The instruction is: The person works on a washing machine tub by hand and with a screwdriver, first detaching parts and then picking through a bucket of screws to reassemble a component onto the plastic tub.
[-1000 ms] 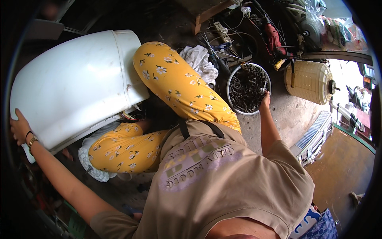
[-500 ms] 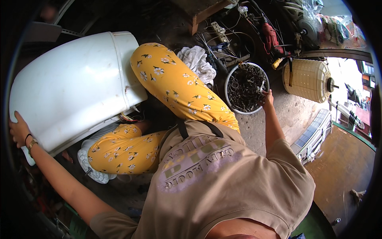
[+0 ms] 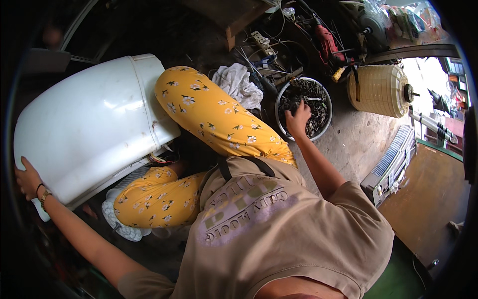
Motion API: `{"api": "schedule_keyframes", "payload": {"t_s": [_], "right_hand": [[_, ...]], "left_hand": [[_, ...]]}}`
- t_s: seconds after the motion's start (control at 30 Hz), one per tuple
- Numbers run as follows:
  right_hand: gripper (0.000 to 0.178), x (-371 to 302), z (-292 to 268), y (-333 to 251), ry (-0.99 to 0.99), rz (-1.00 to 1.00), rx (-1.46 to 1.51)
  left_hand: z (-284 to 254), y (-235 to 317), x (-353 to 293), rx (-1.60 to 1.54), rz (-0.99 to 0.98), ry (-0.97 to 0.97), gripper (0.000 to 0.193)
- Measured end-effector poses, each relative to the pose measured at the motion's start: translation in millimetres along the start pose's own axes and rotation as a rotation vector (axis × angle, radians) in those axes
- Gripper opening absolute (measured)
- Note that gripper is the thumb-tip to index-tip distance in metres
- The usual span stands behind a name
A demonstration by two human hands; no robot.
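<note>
Left hand (image 3: 29, 178): thumb over the outer end of a white appliance casing (image 3: 87, 129), person's left; firmness cannot be told. Advised: steady palm.
Right hand (image 3: 298, 118): fingers bent into small dark hardware (image 3: 314, 93), round basin (image 3: 329, 118), floor (image 3: 356, 137); pinch unclear. Advised: light fingertip sifting, minding sharp points.

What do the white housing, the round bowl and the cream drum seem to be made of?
White housing: probably glossy plastic, from its smooth curves and reflections. Bowl: likely metal, from its greyish, shiny rim, though plastic remains possible. Cream drum: apparently plastic with a dull sheen, judging by its ribbed wall.
</note>
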State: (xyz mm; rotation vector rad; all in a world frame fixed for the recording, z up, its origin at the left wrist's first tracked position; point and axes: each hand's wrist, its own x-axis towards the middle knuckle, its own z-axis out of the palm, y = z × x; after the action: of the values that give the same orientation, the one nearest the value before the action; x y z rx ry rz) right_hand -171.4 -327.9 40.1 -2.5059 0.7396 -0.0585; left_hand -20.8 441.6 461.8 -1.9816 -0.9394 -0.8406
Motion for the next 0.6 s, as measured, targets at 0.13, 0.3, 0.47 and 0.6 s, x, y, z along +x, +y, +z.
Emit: {"api": "schedule_keyframes", "payload": {"t_s": [0.13,0.3,0.47,0.6], "right_hand": [[0.073,-11,19,-19,-0.081,-0.147,-0.049],[0.067,-13,27,-16,-0.177,-0.223,-0.012],[0.059,-11,11,-5,-0.267,-0.238,0.193],[0.059,-21,-11,15,-0.396,-0.478,-0.015]], "left_hand": [[-5,5,0,-0.014,-0.01,-0.015,0.065],[-10,3,-7,-0.026,0.006,0.027,0.065],[-18,-1,-9,-0.059,-0.039,-0.045,0.065],[-17,-3,-10,-0.04,-0.055,-0.057,0.065]]}}
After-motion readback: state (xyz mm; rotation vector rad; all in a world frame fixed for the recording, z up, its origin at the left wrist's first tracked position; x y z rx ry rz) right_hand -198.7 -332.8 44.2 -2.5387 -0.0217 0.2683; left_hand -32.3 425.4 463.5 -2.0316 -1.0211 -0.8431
